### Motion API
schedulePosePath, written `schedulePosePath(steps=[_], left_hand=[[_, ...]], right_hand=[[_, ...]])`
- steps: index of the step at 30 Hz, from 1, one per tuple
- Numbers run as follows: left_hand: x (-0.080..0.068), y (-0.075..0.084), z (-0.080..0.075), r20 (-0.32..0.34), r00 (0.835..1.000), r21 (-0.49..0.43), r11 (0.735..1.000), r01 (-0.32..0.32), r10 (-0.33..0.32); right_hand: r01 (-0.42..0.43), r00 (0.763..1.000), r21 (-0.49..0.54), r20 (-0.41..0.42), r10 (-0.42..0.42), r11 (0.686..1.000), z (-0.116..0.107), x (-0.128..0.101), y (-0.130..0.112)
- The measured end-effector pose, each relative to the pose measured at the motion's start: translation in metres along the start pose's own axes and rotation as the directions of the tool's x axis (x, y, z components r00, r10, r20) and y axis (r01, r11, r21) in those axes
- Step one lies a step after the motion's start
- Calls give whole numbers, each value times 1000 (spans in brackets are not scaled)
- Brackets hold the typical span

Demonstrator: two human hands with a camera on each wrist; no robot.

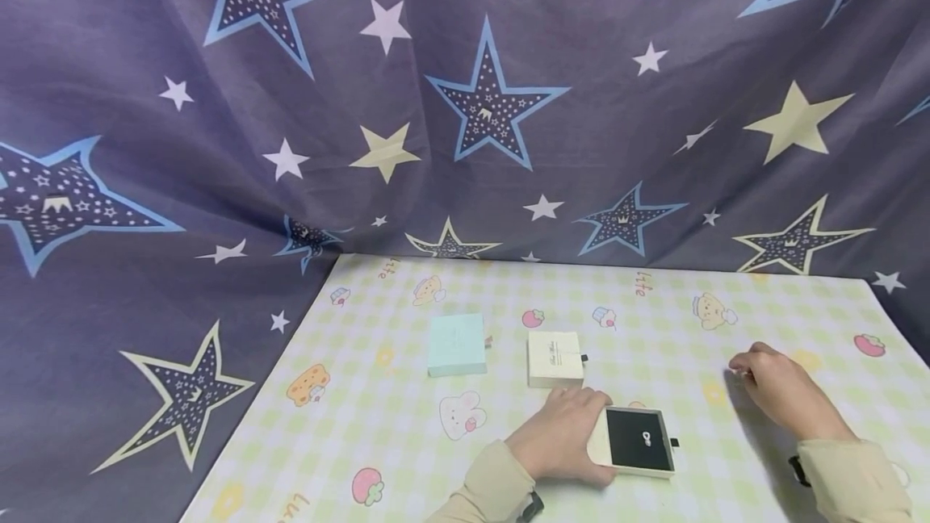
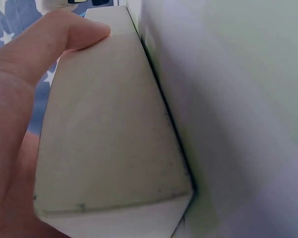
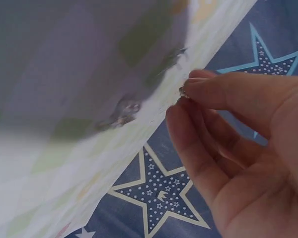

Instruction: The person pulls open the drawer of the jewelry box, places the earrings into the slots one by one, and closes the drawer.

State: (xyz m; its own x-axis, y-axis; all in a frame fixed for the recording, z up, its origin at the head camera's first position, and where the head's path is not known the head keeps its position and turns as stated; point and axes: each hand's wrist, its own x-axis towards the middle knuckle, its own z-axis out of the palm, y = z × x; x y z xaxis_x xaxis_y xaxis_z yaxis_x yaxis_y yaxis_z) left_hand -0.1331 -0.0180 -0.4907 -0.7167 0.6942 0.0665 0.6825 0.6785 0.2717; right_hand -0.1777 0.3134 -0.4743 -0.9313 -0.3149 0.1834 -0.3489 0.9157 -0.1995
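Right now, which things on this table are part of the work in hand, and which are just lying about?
In hand:
- open drawer box, gripped by the left hand
- small silver piece on its black pad
- tiny item, too small to tell, pinched by the right hand

Lying about:
- cream box, closed
- pale blue box
- star curtain behind

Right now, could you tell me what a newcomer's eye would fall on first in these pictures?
Probably the star-patterned curtain filling the background behind the checked cartoon table mat. Next, the open drawer box at the near edge, gripped by the left hand, its black insert showing a small silvery piece. Farther back sit a mint box and a closed cream box; the right hand pinches something tiny.
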Motion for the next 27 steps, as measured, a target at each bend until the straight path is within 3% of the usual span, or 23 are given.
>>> schedulePosePath(steps=[15, 23, 27], left_hand=[[0, -1, 1, -4, 1000, 8, 1000, -9, 9], [0, -2, 2, -7, 1000, 9, 1000, -16, 16], [0, -1, 1, -4, 1000, 13, 1000, -13, 13]], right_hand=[[-11, 998, 74, -67, 16, 997, -14, -4, -30], [57, 978, 98, -207, -36, 994, -10, -4, -39], [12, 975, 197, -219, 32, 980, -10, -6, -47]])
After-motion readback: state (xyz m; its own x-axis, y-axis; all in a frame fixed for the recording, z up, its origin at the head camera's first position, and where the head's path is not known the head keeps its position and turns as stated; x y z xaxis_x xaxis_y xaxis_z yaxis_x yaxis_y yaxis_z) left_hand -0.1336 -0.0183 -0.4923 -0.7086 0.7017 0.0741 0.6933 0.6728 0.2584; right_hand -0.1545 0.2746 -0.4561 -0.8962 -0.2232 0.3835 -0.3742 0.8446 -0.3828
